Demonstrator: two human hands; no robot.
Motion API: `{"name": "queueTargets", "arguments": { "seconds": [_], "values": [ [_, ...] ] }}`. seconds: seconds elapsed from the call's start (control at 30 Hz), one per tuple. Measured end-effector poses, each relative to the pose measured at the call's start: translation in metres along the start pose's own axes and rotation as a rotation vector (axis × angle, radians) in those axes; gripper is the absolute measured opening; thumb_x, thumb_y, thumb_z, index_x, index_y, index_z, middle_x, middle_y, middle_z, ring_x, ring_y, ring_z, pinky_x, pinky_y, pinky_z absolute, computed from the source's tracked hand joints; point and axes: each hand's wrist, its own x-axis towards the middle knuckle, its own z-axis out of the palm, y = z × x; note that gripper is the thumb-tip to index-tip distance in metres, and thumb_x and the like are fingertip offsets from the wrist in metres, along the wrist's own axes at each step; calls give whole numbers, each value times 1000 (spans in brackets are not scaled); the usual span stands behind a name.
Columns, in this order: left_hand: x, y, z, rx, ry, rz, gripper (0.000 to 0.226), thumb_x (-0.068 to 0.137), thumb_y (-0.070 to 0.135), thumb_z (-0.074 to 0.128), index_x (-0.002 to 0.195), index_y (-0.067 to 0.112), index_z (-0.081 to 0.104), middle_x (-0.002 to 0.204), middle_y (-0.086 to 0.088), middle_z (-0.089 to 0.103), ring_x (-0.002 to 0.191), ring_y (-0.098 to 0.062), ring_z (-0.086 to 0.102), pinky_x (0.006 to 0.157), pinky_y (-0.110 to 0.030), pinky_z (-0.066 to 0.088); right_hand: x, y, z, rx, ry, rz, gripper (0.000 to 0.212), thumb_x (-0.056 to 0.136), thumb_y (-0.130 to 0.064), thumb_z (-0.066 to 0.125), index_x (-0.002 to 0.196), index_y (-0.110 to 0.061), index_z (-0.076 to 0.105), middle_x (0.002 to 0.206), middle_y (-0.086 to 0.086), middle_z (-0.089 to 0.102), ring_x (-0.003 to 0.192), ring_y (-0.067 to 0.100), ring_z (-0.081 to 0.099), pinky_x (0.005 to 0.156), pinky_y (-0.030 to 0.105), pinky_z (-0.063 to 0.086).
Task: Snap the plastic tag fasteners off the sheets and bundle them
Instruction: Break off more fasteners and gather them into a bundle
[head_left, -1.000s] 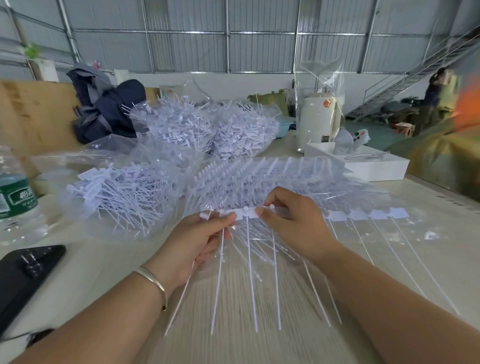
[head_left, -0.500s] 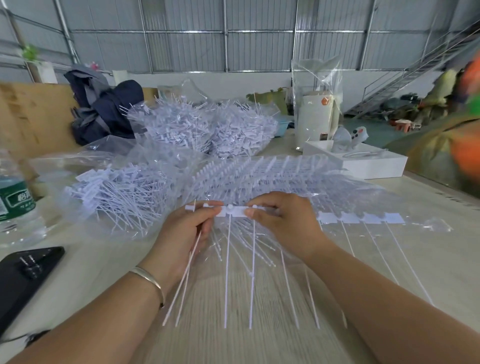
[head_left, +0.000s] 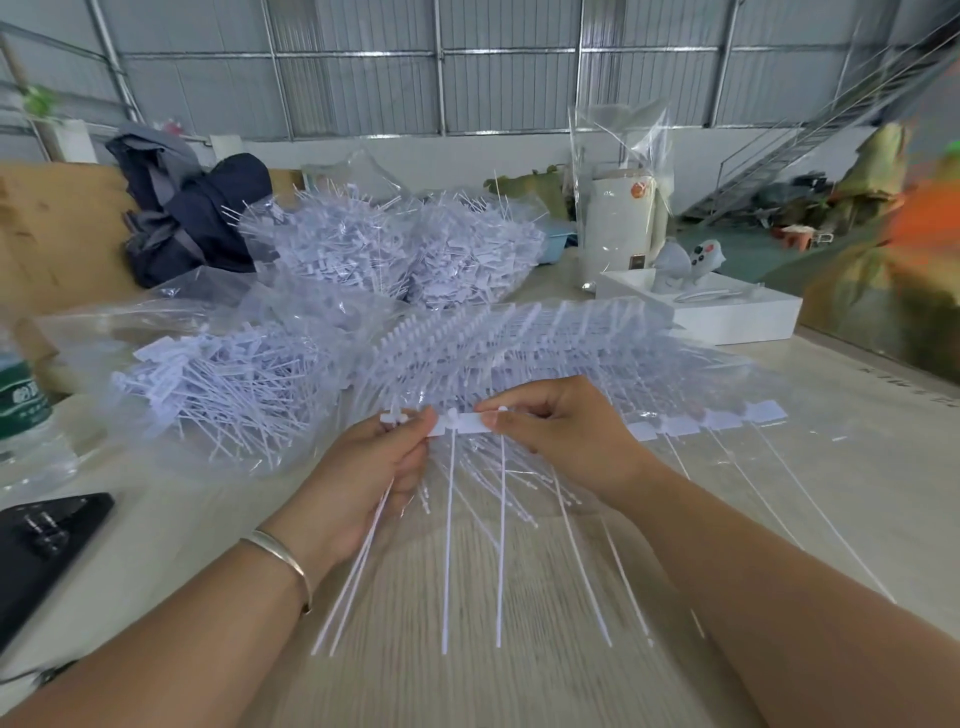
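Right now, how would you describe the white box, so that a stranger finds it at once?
Look at the far right part of the table, behind the hands. The white box lies there, low and flat, in front of a tall white cylinder wrapped in clear film. Unlike the heaps of fasteners, it is solid and rectangular.

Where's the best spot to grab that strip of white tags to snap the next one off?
Probably at the flat tag heads, not the thin tails. The strip of fasteners runs sideways with tails hanging toward the person, so pinch from the near side: left hand on the end tag, right hand on its neighbour.
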Motion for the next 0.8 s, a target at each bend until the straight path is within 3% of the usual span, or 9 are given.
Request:
{"name": "queueTargets", "arguments": {
  "seconds": [0.17, 0.33, 0.47, 0.6, 0.73, 0.8],
  "values": [
    [-3, 1, 3, 17, -14, 7, 44, 93, 37, 60, 51, 25, 56, 49, 4, 28, 39, -8, 24, 35, -16, 22, 0, -1, -1, 98, -22, 48, 9, 83, -11, 72, 88, -16, 79, 50, 4, 42, 49, 17, 29, 48, 22, 24],
    [-4, 3, 3, -15, 11, -12, 28, 82, 38, 68, 60, 21, 67, 60, 1, 58, 46, -7, 49, 38, -16, 35, -1, 0, -1, 129, -20, 62, 9, 82, -11, 72, 87, -14, 79, 48, 1, 42, 46, 12, 27, 46, 19, 25],
    [-3, 5, -2, 12, -57, -72, 31, 83, 41, 65, 59, 22, 62, 54, 2, 49, 39, -8, 39, 37, -15, 27, -2, -1, 0, 150, -32, 64, 9, 82, -13, 72, 88, -15, 79, 54, 7, 37, 48, 17, 25, 46, 22, 21],
    [-1, 5, -3, -124, -131, -111, 28, 82, 33, 64, 55, 24, 63, 55, 4, 34, 38, -6, 26, 34, -15, 19, -1, -4, 2, 156, -28, 60, 10, 81, -13, 73, 85, -19, 79, 62, 15, 49, 53, 22, 29, 49, 24, 25],
    [-3, 7, -3, -195, -175, -122, 20, 79, 23, 65, 62, 22, 55, 52, 5, 25, 35, -3, 21, 29, -14, 17, 1, -4, 0, 147, -80, 98, 15, 76, -10, 72, 77, -22, 79, 52, 3, 51, 47, 12, 34, 46, 19, 28],
    [-4, 8, -2, -194, -200, -104, 20, 79, 20, 65, 63, 20, 53, 50, 6, 23, 34, -3, 19, 30, -13, 14, 2, -4, -3, 136, -105, 121, 16, 74, -9, 72, 72, -23, 79, 58, 4, 55, 51, 10, 43, 49, 18, 34]
  ]
}}
